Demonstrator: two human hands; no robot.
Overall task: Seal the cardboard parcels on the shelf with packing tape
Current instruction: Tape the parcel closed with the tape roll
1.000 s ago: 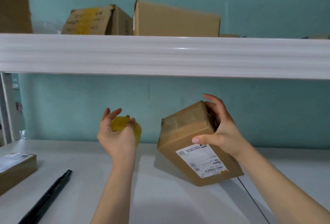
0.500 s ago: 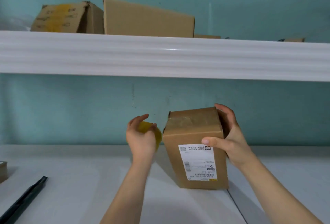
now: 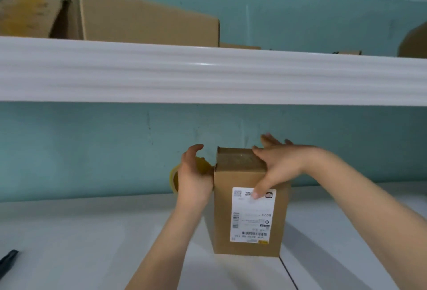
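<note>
Both my hands work one upright box (image 3: 249,199) on the white shelf (image 3: 92,243): right hand (image 3: 275,165) spread flat over its top, left hand (image 3: 194,174) gripping the tape roll (image 3: 175,180) against its side, ready, I judge, to draw tape across the flaps.

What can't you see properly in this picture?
- Tape roll: head view, mostly behind the left hand.
- Shipping label on the parcel: print too small and blurred; the right hand thumb covers its top.
- Black tool: cut off by the left edge.
- Upper-shelf boxes: bottoms hidden by the shelf lip.
</note>
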